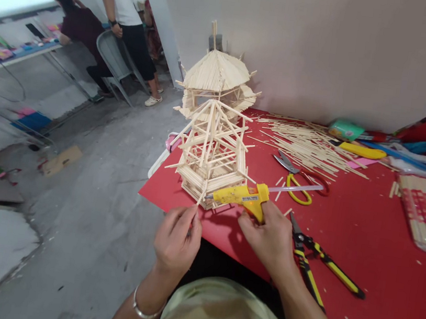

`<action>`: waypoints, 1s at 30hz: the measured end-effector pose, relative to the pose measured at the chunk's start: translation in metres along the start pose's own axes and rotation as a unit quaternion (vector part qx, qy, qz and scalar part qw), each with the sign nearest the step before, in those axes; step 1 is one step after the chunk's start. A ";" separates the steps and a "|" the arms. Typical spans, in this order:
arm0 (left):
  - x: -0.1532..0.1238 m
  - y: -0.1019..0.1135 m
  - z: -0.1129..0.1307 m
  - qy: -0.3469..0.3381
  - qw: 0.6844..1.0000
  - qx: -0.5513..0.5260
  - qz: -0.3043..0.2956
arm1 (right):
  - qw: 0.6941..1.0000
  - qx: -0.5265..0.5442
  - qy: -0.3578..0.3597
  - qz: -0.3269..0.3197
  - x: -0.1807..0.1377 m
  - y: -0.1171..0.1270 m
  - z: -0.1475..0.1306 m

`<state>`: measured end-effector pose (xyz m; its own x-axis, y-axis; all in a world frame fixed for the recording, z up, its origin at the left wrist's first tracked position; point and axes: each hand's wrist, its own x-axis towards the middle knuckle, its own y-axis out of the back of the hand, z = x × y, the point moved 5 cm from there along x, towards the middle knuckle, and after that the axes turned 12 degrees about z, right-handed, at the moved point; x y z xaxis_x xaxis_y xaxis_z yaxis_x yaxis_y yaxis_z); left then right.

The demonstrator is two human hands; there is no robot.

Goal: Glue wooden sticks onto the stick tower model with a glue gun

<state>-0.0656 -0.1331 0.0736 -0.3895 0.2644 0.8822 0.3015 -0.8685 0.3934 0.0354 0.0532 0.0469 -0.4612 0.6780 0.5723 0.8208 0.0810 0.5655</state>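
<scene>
My right hand (271, 236) is closed around the handle of a yellow hot glue gun (242, 195), with a clear glue stick (296, 188) poking out of its back. Its nozzle points left, close to the upper end of a thin wooden stick (201, 196). My left hand (178, 236) pinches the lower end of that stick. Right behind stands a small open pavilion frame (213, 154) built of wooden sticks on a many-sided base. Farther back is a second stick pavilion (217, 73) with a covered, pointed roof. Whether the nozzle touches the stick I cannot tell.
On the red table (386, 221) lie loose sticks (310, 144), scissors (293, 178), black-and-yellow cutters (312, 258), a yellow utility knife (363, 150) and a bag of sticks (423, 215). A pale board (311, 52) stands behind. Two people are beyond, by a grey chair (117, 64).
</scene>
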 end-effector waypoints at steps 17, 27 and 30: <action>-0.006 -0.003 0.002 -0.005 1.000 0.008 0.018 | 1.000 0.009 -0.008 -0.001 -0.003 0.001 0.002; -0.005 0.001 0.001 0.000 1.000 0.002 0.027 | 1.000 0.009 -0.027 -0.006 0.000 -0.012 0.004; -0.003 0.001 0.002 0.001 1.000 -0.003 0.027 | 0.999 0.007 -0.034 -0.010 0.001 -0.013 0.005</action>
<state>-0.0625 -0.1346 0.0717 -0.3742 0.2161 0.9018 0.3167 -0.8842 0.3433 0.0259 0.0567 0.0366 -0.4538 0.7245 0.5188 0.8168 0.1054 0.5673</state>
